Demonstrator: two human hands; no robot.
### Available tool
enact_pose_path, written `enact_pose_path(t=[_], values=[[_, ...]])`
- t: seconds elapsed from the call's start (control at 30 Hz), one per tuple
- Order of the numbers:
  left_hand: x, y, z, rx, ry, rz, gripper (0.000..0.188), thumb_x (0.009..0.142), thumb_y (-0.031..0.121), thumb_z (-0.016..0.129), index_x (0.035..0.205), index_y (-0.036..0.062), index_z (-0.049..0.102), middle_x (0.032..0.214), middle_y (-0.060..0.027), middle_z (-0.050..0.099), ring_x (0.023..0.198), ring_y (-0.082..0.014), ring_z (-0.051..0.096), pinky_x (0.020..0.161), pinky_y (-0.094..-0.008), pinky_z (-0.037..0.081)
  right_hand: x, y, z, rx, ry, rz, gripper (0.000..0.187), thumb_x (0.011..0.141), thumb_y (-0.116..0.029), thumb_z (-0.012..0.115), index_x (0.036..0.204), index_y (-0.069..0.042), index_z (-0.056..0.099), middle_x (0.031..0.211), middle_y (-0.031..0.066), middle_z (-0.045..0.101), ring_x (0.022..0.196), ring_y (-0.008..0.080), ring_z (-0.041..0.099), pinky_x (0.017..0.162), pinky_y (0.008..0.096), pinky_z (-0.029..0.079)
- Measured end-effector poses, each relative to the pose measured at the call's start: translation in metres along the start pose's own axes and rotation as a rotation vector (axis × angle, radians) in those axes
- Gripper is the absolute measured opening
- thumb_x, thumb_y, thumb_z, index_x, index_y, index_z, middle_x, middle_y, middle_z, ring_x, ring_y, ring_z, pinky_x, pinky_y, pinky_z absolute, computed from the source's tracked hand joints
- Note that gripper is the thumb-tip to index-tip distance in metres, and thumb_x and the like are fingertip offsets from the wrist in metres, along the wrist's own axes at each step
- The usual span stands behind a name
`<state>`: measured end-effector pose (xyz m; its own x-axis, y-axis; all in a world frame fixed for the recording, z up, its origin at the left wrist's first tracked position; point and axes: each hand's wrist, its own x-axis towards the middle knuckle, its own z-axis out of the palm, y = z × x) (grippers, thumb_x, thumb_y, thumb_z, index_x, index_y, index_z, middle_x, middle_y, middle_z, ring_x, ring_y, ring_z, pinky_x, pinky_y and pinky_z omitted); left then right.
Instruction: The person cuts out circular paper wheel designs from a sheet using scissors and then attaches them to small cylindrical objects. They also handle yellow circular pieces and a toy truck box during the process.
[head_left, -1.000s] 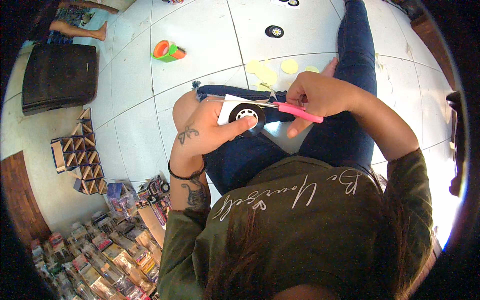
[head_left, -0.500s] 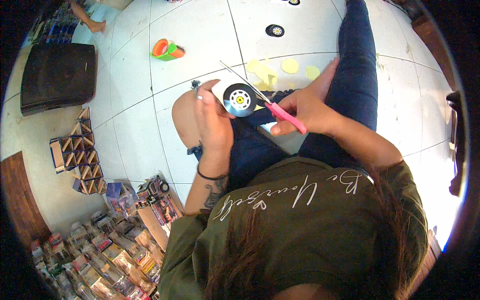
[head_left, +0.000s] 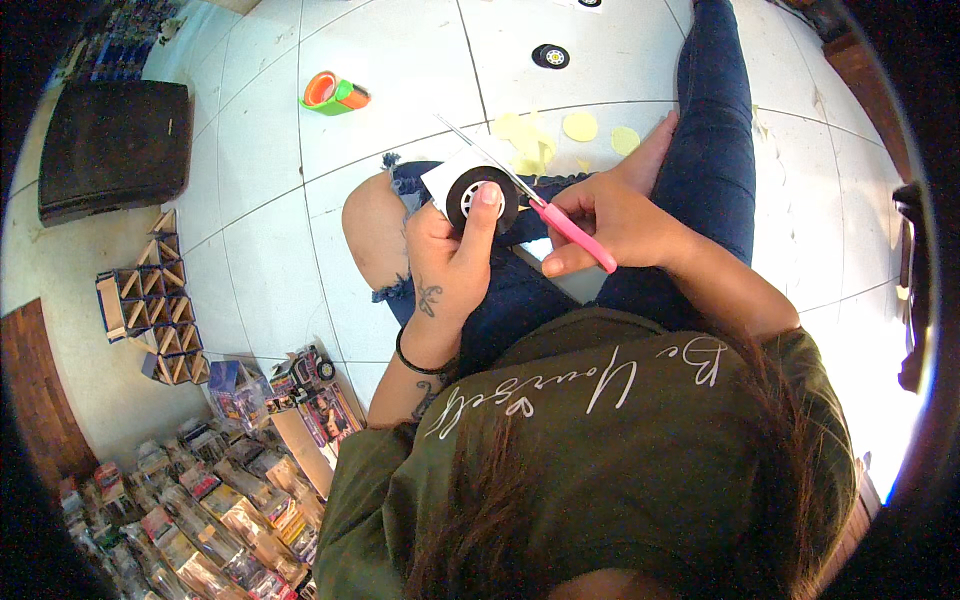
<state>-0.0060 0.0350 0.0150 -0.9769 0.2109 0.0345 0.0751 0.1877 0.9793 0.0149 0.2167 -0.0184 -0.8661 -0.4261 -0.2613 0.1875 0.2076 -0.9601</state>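
Thumb of your left hand (head_left: 450,245) now crosses wheel-printed card (head_left: 507,207), clamping it above jeans (head_left: 510,287), left of centre; hold looks steadier against blades. Your right hand (head_left: 620,222) wraps pink scissors (head_left: 577,236), blades along card's far right edge; yellow discs (head_left: 579,126) lie on floor (head_left: 400,60) beyond.

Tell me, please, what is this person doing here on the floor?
The person sits on a tiled floor. The left grip holds a white piece with a black wheel on it, thumb over the wheel. The right grip holds pink-handled scissors, their blades close beside the wheel; whether they are cutting I cannot tell. Yellow pieces and another wheel piece lie on the floor beyond.
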Motion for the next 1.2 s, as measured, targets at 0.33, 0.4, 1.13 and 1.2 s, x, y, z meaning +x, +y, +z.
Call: enact_pose_path(t=[0.33,0.4,1.13,1.2], values=[[0.0,0.008,-0.004,0.066,-0.033,0.041,0.025,0.09,0.02,0.055,0.077,-0.0005,0.061,0.064,0.002,0.056,0.058,-0.0034,0.046,0.051,-0.0211,0.036,-0.001,-0.004,-0.001,0.007,-0.025,-0.008,0.051,0.062,-0.053,0.075,0.057,-0.006,0.057,0.051,-0.0025,0.046,0.048,0.0077,0.04,0.044,0.0254,0.027],[0.0,0.009,-0.003,0.066,-0.031,0.061,0.025,0.09,0.02,0.055,0.078,-0.0009,0.061,0.065,0.0018,0.057,0.059,-0.0037,0.047,0.052,-0.0212,0.037,-0.001,-0.003,-0.001,0.008,-0.03,-0.004,0.051,0.063,-0.053,0.075,0.056,-0.006,0.056,0.05,-0.0028,0.046,0.048,0.0075,0.04,0.044,0.0254,0.027],[0.006,0.015,-0.019,0.022,-0.296,0.062,0.021,0.089,0.019,0.056,0.085,-0.001,0.062,0.07,0.0044,0.055,0.063,-0.0027,0.044,0.055,-0.0197,0.036,-0.004,-0.013,-0.022,-0.147,-0.106,0.045,0.051,0.059,-0.051,0.077,0.052,-0.005,0.055,0.046,0.001,0.047,0.044,0.0109,0.042,0.041,0.0284,0.029],[0.007,0.016,-0.02,0.011,-0.304,0.057,0.022,0.089,0.02,0.057,0.086,-0.001,0.062,0.07,0.0048,0.055,0.063,-0.0027,0.043,0.054,-0.0197,0.035,-0.004,-0.016,-0.025,-0.173,-0.131,0.062,0.051,0.059,-0.05,0.077,0.051,-0.005,0.054,0.046,0.0012,0.046,0.043,0.0113,0.042,0.041,0.0288,0.03]])
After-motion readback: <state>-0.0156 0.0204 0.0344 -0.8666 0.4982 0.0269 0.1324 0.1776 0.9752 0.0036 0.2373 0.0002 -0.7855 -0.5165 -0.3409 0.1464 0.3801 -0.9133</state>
